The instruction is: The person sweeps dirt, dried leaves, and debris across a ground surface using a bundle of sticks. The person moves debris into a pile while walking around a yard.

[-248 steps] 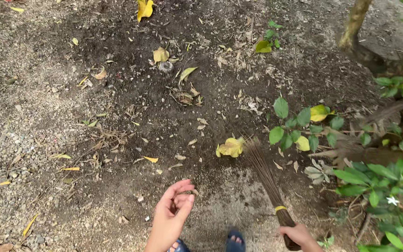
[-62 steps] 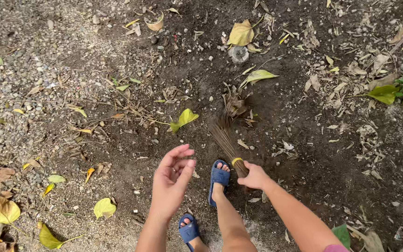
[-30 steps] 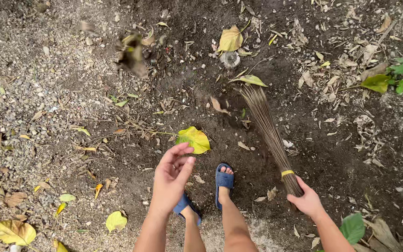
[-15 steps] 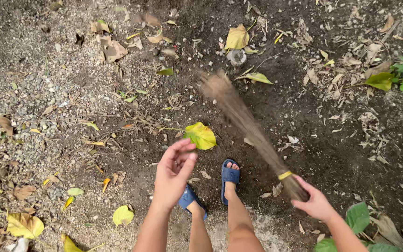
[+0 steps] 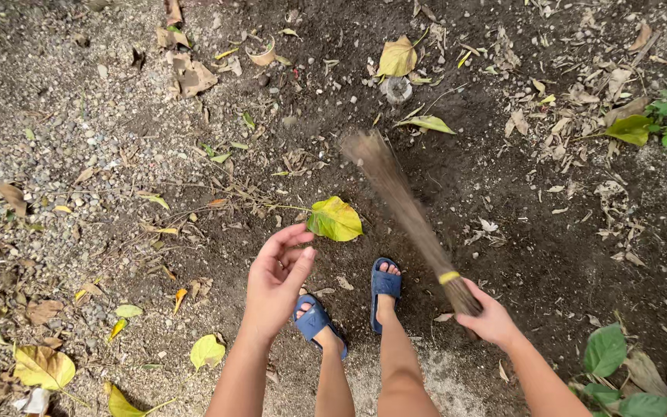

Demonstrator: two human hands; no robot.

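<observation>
My right hand (image 5: 489, 318) grips the bound end of a brown stick broom (image 5: 407, 208), just below its yellow band. The bristles fan up and to the left, blurred with motion, above dark soil. My left hand (image 5: 275, 279) hangs in front of me, holding nothing, with its fingers loosely curled. Just beyond its fingertips a yellow-green leaf (image 5: 335, 218) lies on the ground. Both my feet wear blue sandals (image 5: 384, 284) and stand between the two hands.
Dark soil and grey gravel are strewn with dry leaves, twigs and stones. A large yellow leaf (image 5: 397, 57) lies above a small round grey object (image 5: 396, 89). Green plants (image 5: 607, 363) grow at the lower right and the right edge (image 5: 661, 123).
The broom has swung from the right towards the left and its tip is lower than half a second ago. Debris that flew at the upper left has landed. My feet have shifted.
</observation>
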